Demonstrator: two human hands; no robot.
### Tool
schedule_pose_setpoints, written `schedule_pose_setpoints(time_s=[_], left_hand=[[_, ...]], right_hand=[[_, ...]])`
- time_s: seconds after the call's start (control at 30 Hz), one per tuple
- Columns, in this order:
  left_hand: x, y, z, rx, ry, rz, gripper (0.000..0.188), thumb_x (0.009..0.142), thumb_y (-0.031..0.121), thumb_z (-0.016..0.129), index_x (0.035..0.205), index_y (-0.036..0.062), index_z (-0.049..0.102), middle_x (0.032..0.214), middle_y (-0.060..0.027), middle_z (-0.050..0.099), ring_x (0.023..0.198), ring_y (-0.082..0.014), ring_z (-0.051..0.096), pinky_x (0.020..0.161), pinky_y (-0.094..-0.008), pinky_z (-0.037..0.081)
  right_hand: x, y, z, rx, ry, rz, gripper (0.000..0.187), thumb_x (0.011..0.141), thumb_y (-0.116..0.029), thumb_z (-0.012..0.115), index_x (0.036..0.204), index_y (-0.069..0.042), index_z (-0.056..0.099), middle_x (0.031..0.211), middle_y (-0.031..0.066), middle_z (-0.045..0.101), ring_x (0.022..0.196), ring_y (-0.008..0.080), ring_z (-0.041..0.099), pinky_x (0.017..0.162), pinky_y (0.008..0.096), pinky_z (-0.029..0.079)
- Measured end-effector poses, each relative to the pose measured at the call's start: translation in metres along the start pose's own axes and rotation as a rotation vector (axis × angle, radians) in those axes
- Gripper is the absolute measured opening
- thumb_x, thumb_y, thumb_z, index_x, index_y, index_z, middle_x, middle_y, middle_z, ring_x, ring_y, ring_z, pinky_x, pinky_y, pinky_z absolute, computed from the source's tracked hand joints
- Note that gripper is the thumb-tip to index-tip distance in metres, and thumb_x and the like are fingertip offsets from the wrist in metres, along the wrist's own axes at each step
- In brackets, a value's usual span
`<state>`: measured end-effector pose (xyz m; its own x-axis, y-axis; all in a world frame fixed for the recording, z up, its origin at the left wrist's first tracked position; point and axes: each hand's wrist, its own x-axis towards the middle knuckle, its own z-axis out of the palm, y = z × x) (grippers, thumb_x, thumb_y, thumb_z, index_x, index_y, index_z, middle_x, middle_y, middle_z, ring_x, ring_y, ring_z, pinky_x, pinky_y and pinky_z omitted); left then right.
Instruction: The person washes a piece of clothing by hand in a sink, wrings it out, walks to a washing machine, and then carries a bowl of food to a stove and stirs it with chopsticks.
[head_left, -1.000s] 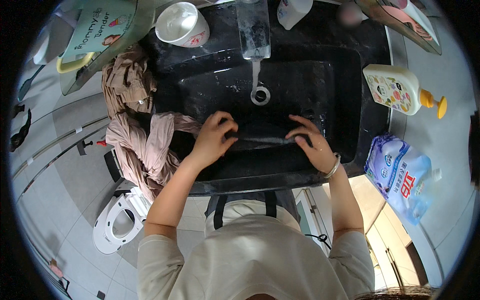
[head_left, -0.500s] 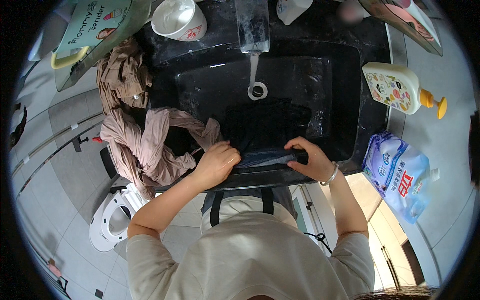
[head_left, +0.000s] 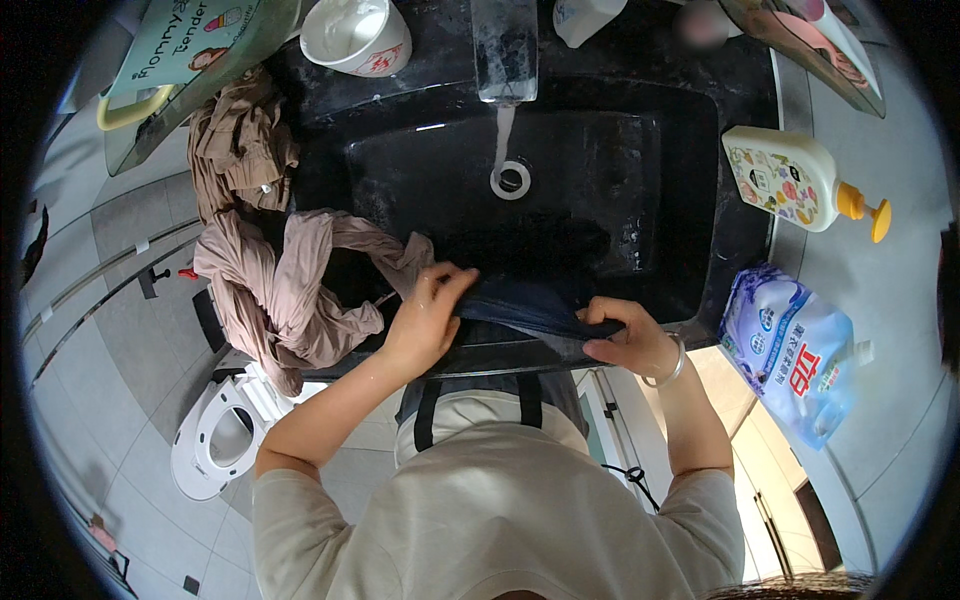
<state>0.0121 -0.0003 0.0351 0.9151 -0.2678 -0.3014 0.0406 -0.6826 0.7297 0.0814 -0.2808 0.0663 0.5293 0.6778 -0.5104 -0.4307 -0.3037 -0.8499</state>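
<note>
A wet dark navy garment (head_left: 525, 302) is stretched between my two hands at the near edge of the black sink (head_left: 690, 210). Its darker far part lies bunched in the basin. My left hand (head_left: 428, 315) grips the garment's left end, its fingertips partly hidden by the cloth. At the other end, my right hand (head_left: 637, 342), with a bracelet at the wrist, pinches the fabric between thumb and fingers. Water runs from the wide clear faucet (head_left: 505, 60) toward the drain (head_left: 511, 180). A twisted pink garment (head_left: 300, 285) drapes over the sink's left rim, close to my left hand.
Brown clothing (head_left: 245, 145) sits on the left of the counter. A white bucket (head_left: 357, 38) stands behind the basin. To the right are a pump bottle (head_left: 785, 180) with a yellow top and a purple-blue detergent pouch (head_left: 790, 350). A toilet (head_left: 225, 435) is at lower left.
The navy garment's near edge has been lifted and pulled taut. My right hand has closed on its right end, having been more open before; my left hand has turned slightly.
</note>
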Motion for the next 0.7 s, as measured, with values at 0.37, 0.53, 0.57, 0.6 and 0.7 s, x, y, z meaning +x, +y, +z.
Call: schedule_pose_setpoints(time_s=[0.37,0.53,0.57,0.6,0.7], left_hand=[[0.018,-0.023,0.009,-0.521,0.322,-0.225,0.014,0.074,-0.005,0.053,0.083,0.0014,0.045,0.099,-0.0153,0.059,0.094,-0.0272,0.058,0.084,-0.0320,0.043],[0.035,-0.006,0.035,-0.408,0.147,-0.194,0.035,0.082,0.012,0.060,0.112,0.0009,0.048,0.109,-0.0138,0.056,0.102,-0.0239,0.056,0.086,-0.0322,0.043],[0.041,-0.007,0.041,-0.413,0.123,-0.214,0.036,0.083,0.013,0.059,0.115,0.0005,0.047,0.111,-0.0141,0.055,0.103,-0.0231,0.055,0.088,-0.0320,0.042],[0.046,-0.009,0.048,-0.417,0.101,-0.235,0.036,0.085,0.013,0.057,0.117,0.0002,0.047,0.113,-0.0143,0.054,0.104,-0.0223,0.054,0.089,-0.0318,0.041],[0.062,-0.013,0.062,-0.566,-0.087,-0.363,0.040,0.087,0.020,0.056,0.120,-0.0012,0.048,0.108,-0.0146,0.057,0.096,-0.0195,0.056,0.083,-0.0297,0.043]], right_hand=[[-0.016,-0.005,0.003,0.069,0.263,-0.175,0.039,0.062,0.017,0.057,0.067,-0.011,0.031,0.125,0.0196,0.050,0.112,0.0187,0.050,0.078,0.0243,0.039],[-0.025,-0.009,0.011,0.168,0.150,-0.131,0.036,0.063,0.015,0.056,0.067,-0.012,0.033,0.127,0.0208,0.048,0.100,0.0149,0.049,0.079,0.0260,0.037],[-0.026,-0.010,0.012,0.192,0.133,-0.134,0.036,0.063,0.015,0.056,0.067,-0.012,0.033,0.127,0.0206,0.048,0.099,0.0152,0.048,0.080,0.0264,0.037],[-0.027,-0.009,0.012,0.216,0.115,-0.138,0.035,0.063,0.015,0.056,0.067,-0.012,0.034,0.126,0.0205,0.049,0.098,0.0155,0.048,0.080,0.0269,0.037],[-0.028,-0.003,0.012,0.269,0.035,-0.184,0.034,0.063,0.015,0.055,0.067,-0.012,0.034,0.125,0.0195,0.050,0.101,0.0178,0.048,0.084,0.0273,0.035]])
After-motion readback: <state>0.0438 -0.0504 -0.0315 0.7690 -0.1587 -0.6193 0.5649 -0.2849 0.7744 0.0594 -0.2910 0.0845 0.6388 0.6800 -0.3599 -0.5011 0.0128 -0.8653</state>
